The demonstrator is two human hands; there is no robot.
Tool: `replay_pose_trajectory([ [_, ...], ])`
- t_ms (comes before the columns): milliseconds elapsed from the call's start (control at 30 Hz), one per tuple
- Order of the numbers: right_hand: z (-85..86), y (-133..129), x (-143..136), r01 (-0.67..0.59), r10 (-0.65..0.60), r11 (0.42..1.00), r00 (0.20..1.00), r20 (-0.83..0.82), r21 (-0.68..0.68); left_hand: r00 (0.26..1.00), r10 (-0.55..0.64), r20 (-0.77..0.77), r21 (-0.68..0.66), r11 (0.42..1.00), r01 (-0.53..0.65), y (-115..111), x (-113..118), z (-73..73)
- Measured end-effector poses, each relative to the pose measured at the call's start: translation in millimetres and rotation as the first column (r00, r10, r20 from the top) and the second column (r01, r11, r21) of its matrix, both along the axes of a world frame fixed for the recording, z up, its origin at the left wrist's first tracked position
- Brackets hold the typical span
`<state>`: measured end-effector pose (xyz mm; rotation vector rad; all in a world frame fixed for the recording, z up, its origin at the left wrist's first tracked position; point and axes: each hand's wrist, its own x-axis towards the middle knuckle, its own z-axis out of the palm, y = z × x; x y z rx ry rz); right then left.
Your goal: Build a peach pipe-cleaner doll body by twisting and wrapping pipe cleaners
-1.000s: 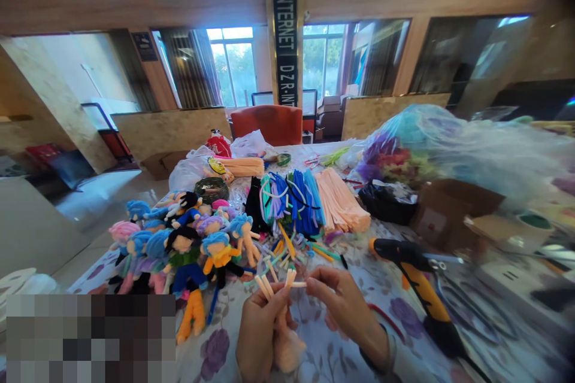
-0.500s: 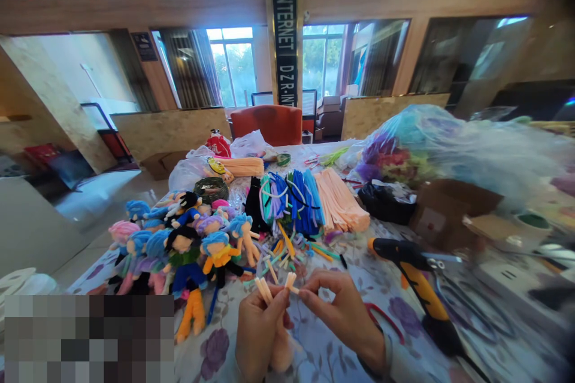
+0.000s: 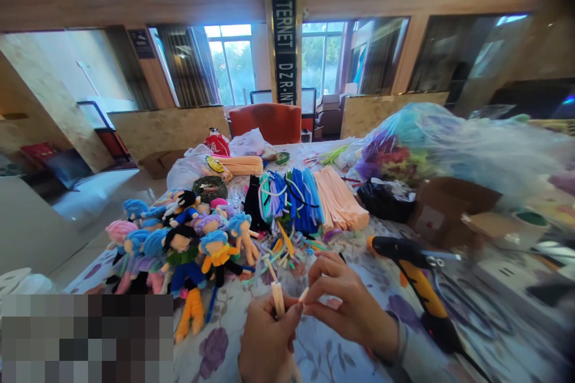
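My left hand [image 3: 267, 335] is closed around a few peach pipe cleaners [image 3: 278, 300], whose ends stick up above the thumb. My right hand [image 3: 345, 305] pinches a short peach pipe cleaner end [image 3: 304, 295] between thumb and forefinger, right beside the left thumb tip. The lower part of the held piece is mostly hidden by my left hand. Left of the hands lies a heap of small pipe cleaner dolls [image 3: 182, 243] with blue, pink and black hair. Just beyond my fingers, cut pipe cleaner bits [image 3: 283, 251] are scattered.
Bundles of blue pipe cleaners [image 3: 291, 200] and peach pipe cleaners [image 3: 340, 200] lie further back. A black and yellow glue gun [image 3: 415, 281] rests at the right, its cord trailing forward. Behind it stand a cardboard box [image 3: 453, 209] and a big plastic bag [image 3: 426, 137].
The upright peach ends have drawn together in my left hand. Both hands have shifted slightly down and right, and the right fingers now curl more over the pinched end.
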<state>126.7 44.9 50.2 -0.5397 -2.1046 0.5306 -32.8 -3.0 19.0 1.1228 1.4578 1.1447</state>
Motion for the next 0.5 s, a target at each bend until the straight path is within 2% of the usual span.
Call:
replay_pose_trajectory([
  [100,6.0,1.9,4.5,-0.104,0.108,0.982,0.994,0.018,-0.157,0.991,-0.092,-0.094,0.040,0.995,0.096,-5.3,3.3,2.8],
  [233,6.1,6.9,8.6,-0.198,0.200,0.895,0.979,-0.038,-0.401,0.956,-0.188,-0.224,0.105,0.971,0.215,-11.3,6.5,13.4],
  [300,0.9,9.3,9.7,-0.201,0.200,0.823,0.978,-0.060,-0.531,0.935,-0.224,-0.275,0.105,0.960,0.260,-12.6,6.9,18.3],
  [400,-10.1,11.2,8.8,-0.178,0.205,0.654,0.977,-0.053,-0.735,0.918,-0.257,-0.301,0.116,0.946,0.303,-12.7,6.4,21.3],
  [467,-16.4,11.7,6.5,-0.152,0.210,0.555,0.977,-0.039,-0.818,0.918,-0.268,-0.293,0.124,0.941,0.315,-12.3,5.8,19.8],
  [500,-18.7,11.9,5.1,-0.139,0.207,0.525,0.978,-0.032,-0.840,0.922,-0.267,-0.279,0.126,0.942,0.310,-12.1,5.5,18.1],
])
